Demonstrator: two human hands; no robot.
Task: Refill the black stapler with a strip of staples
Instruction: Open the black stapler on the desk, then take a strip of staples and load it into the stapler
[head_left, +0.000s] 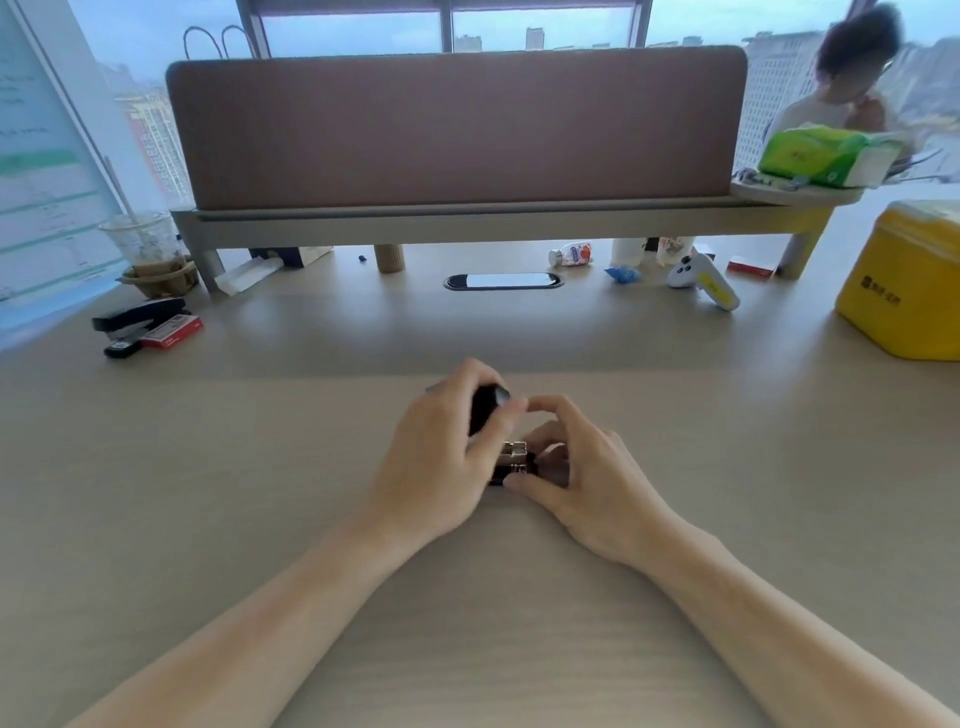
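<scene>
The black stapler (488, 410) sits mid-surface (311, 467), its metal staple channel (513, 455) exposed; contents unclear. Left hand (441, 457) curls around its raised top; right hand (566, 467) pinches the base, mostly hiding it

The black stapler (488, 410) sits mid-desk with its lid raised, metal staple channel (513, 456) exposed.

Black stapler (485, 410): mostly hidden behind left hand (441, 457) and right hand (576, 483). Staple strip: could not be made out. Yellow box (904, 280): cut off by right edge.
</scene>
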